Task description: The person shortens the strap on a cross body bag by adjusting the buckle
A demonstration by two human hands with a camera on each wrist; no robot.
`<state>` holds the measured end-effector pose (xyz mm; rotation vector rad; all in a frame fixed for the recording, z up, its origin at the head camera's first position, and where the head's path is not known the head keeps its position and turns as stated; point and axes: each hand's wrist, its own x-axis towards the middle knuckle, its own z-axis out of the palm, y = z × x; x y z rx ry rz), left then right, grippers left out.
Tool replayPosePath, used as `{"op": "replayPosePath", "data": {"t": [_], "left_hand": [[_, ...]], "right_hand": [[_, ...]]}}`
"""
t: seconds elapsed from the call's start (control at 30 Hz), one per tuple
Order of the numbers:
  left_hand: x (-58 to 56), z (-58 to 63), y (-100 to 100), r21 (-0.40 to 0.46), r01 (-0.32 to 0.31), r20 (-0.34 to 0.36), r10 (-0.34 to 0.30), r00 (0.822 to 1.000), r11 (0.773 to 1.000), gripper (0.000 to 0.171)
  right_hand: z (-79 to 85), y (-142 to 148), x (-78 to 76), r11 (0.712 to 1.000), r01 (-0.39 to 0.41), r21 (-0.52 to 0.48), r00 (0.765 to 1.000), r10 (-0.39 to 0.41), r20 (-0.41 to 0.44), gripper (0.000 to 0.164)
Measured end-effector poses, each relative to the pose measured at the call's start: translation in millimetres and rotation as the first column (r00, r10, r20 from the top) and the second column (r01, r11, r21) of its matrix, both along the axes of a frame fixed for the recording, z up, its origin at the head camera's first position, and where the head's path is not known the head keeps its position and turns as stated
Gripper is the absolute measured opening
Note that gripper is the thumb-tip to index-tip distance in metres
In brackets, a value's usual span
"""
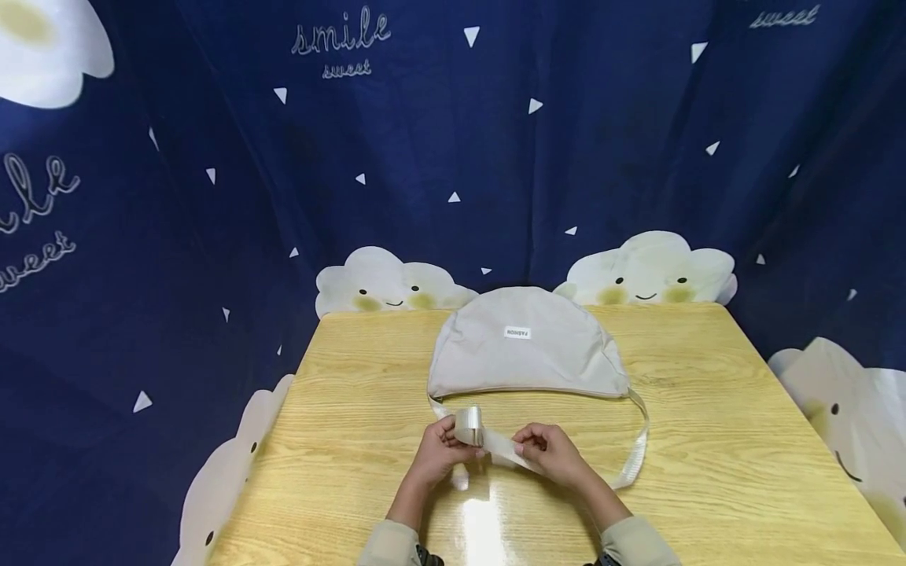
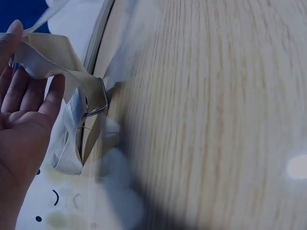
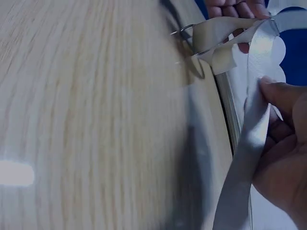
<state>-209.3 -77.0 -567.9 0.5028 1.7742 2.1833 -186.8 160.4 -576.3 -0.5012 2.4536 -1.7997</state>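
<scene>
A pale beige bag (image 1: 527,363) lies on the table, its "FASHION" label (image 1: 517,332) upside down in the head view. Its webbing strap (image 1: 637,452) comes from both lower corners toward my hands. My left hand (image 1: 433,454) pinches the strap where it folds into a raised loop (image 1: 468,423). A wire-like metal ring (image 2: 104,98) sits on the webbing beside that hand's fingers in the left wrist view. My right hand (image 1: 555,456) pinches a flat stretch of strap (image 3: 254,120) between thumb and fingers, a short way to the right.
The wooden table (image 1: 722,409) carries the bag near its back edge. A dark blue curtain (image 1: 453,141) with white triangles and clouds hangs behind and at both sides. A bright light reflection (image 1: 483,531) shows on the tabletop between my forearms.
</scene>
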Motion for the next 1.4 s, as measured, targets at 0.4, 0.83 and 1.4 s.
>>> {"op": "replayPosePath", "data": {"t": [0.4, 0.83, 1.4], "left_hand": [[4.0, 15.8, 4.2, -0.056, 0.001, -0.045, -0.003, 0.999, 0.998, 0.048], [0.4, 4.5, 4.6, -0.02, 0.011, -0.127, -0.013, 0.992, 1.0, 0.037], [-1.6, -4.6, 6.9, -0.026, 0.034, -0.045, -0.035, 0.998, 0.999, 0.041]], "right_hand": [[7.4, -15.9, -12.3, 0.96, -0.029, -0.278, 0.971, 0.093, 0.221, 0.016], [13.3, -19.8, -11.2, 0.973, -0.041, -0.228, 0.972, 0.091, 0.216, 0.021], [33.1, -22.3, -2.8, 0.983, -0.054, -0.178, 0.993, 0.071, 0.092, 0.021]]}}
